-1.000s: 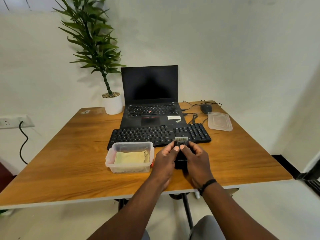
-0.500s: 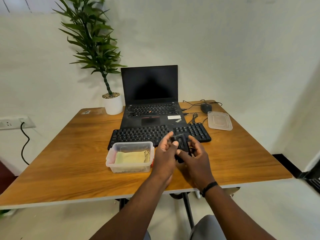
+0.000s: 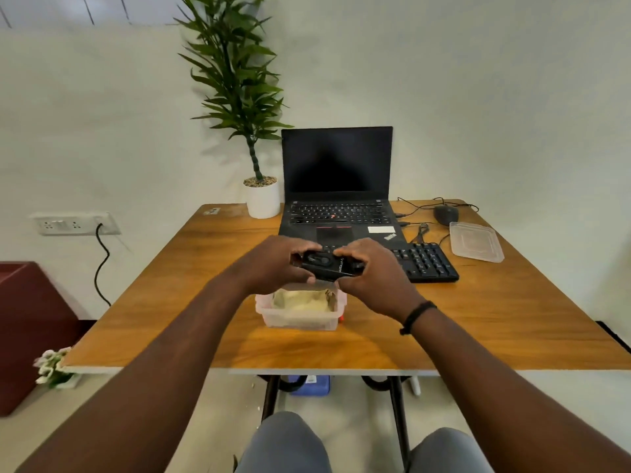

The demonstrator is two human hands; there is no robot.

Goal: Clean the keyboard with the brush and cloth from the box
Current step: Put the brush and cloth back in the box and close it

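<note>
Both-hand grip: left hand [image 3: 273, 264], right hand [image 3: 372, 271] hold brush [image 3: 327, 266] level.

keyboard [image 3: 423, 262] left part hidden behind hands [image 3: 327, 264] | brush [image 3: 327, 266] bristles unseen

Soft, even daylight fills the room, bright and without harsh glare. The tall green potted plant [image 3: 239, 80] throws a faint, diffuse shadow on the pale wall just left of its stem. The glossy brown wooden surface [image 3: 512, 319] carries a mild sheen in front of the plant. Wide-angle distortion bows the surface's edges and stretches the forearms at the bottom corners. Fine detail is slightly soft throughout.
</note>
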